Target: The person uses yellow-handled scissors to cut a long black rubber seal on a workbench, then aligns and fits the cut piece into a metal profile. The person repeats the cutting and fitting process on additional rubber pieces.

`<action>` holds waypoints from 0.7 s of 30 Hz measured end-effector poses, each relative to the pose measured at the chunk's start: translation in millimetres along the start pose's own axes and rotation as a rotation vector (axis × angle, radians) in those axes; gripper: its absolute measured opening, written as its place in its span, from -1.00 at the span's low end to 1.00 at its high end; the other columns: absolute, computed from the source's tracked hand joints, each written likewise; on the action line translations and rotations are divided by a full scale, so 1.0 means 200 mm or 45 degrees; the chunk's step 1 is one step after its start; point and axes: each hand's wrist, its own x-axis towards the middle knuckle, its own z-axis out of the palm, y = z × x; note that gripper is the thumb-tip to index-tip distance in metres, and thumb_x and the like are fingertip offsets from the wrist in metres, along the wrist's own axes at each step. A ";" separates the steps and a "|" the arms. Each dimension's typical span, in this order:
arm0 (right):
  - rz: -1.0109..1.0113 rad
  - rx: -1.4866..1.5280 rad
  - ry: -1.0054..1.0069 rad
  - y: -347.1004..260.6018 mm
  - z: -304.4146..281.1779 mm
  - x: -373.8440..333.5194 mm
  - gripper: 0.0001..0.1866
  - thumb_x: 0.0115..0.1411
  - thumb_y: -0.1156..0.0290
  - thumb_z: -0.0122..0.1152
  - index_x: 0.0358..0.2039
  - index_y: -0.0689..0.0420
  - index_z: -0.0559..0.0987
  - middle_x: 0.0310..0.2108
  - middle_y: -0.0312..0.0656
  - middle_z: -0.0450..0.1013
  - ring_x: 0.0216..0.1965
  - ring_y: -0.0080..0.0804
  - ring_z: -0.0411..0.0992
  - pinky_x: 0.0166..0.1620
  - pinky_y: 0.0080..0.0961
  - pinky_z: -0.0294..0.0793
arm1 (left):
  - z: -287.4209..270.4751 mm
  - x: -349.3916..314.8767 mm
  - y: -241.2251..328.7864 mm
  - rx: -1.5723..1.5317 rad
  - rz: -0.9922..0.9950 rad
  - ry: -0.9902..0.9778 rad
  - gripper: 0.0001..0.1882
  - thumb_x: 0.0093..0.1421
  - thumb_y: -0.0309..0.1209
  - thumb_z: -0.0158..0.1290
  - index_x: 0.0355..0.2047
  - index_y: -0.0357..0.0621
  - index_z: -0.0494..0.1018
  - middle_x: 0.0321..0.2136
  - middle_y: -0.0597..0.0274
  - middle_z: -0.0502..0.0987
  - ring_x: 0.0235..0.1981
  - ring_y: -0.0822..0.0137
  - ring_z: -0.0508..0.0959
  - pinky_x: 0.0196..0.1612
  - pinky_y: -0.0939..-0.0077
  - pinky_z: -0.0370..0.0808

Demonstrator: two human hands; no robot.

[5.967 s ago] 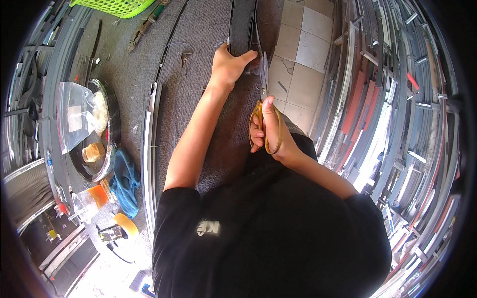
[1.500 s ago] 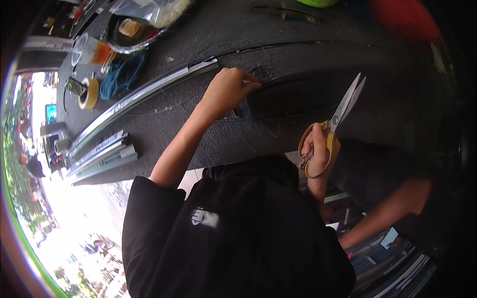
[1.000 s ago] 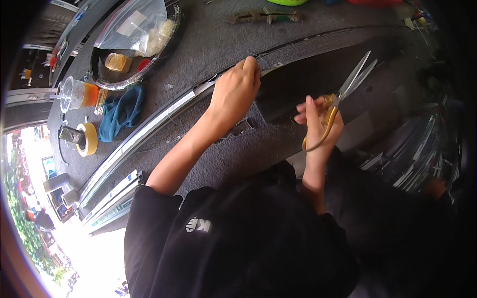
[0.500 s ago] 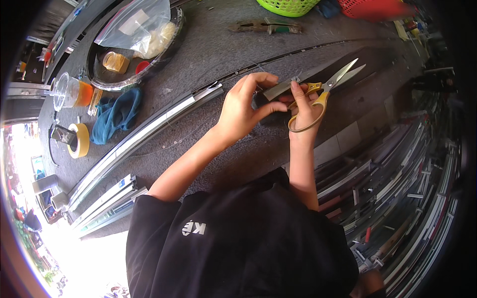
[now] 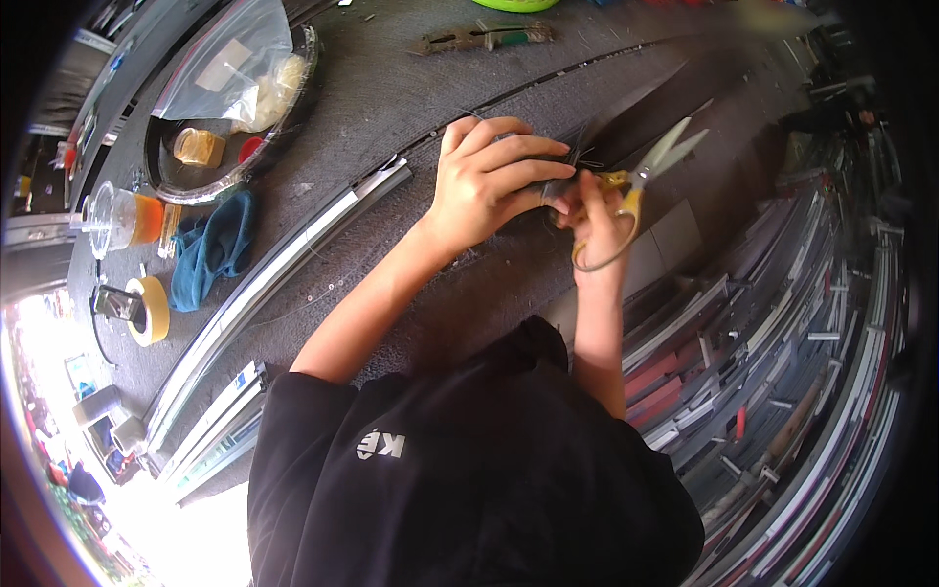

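My right hand (image 5: 602,230) has a pair of scissors (image 5: 669,149) with gold-coloured handles hooked on it, the blades parted and pointing up to the right, away from my left hand. My left hand (image 5: 484,181) is bent round a dark, thin piece (image 5: 556,189), its fingers reaching over the top and its thumb below. The fingertips of both hands meet at this piece. Fine, thread-like strands (image 5: 587,158) stick out just above the right fingertips. Motion blur and the fingers hide most of the held piece.
A long metal profile (image 5: 284,259) lies left of my arms on the dark work surface. Farther left are a round black tray (image 5: 305,88) with a plastic bag (image 5: 225,73), a blue cloth (image 5: 215,249), a tape roll (image 5: 149,311) and a cup (image 5: 122,220). Pliers (image 5: 484,37) lie far off; stacked profiles (image 5: 782,342) fill the right.
My left fingers have stretched and closed over the dark piece, from a curled, more open pose. The hands have come together, and the grey strip seen between them is now mostly covered. The view has shifted.
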 end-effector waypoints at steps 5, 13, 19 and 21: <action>0.146 -0.372 -0.180 -0.26 -0.24 -0.33 -0.46 0.43 -0.09 -0.04 -0.53 0.09 0.36 -0.67 -0.31 0.26 -0.61 -0.51 0.31 -0.47 -0.56 0.27 | 0.04 0.03 0.05 0.099 0.305 -0.128 -0.62 -0.07 -0.06 0.30 -0.21 0.20 0.68 -0.10 0.64 0.66 -0.05 0.42 0.57 0.01 0.40 0.35; 0.619 -0.405 -0.357 -0.32 -0.36 -0.78 -0.41 0.43 -0.14 -0.07 -0.55 0.10 0.33 -0.70 -0.38 0.16 -0.63 -0.58 0.20 -0.52 -0.57 0.17 | 0.08 0.08 0.06 -0.227 0.343 -0.559 -0.63 -0.10 -0.19 0.31 -0.24 0.02 0.71 -0.21 0.45 0.71 -0.19 0.32 0.65 -0.07 0.35 0.58; 0.694 -0.374 -0.357 -0.26 -0.34 -0.84 -0.40 0.45 -0.14 -0.10 -0.59 0.06 0.30 -0.71 -0.38 0.16 -0.67 -0.58 0.18 -0.55 -0.57 0.18 | 0.08 0.14 0.05 -0.300 0.251 -0.967 -0.66 -0.06 -0.28 0.31 -0.22 -0.06 0.71 -0.20 0.32 0.70 -0.19 0.24 0.68 -0.15 0.36 0.61; 0.721 -0.370 -0.356 -0.23 -0.34 -0.84 -0.40 0.46 -0.14 -0.11 -0.60 0.06 0.29 -0.72 -0.38 0.16 -0.68 -0.58 0.18 -0.55 -0.57 0.19 | 0.09 0.14 0.05 -0.318 0.297 -1.041 -0.68 -0.04 -0.30 0.31 -0.23 -0.06 0.71 -0.19 0.30 0.70 -0.17 0.25 0.68 -0.15 0.39 0.61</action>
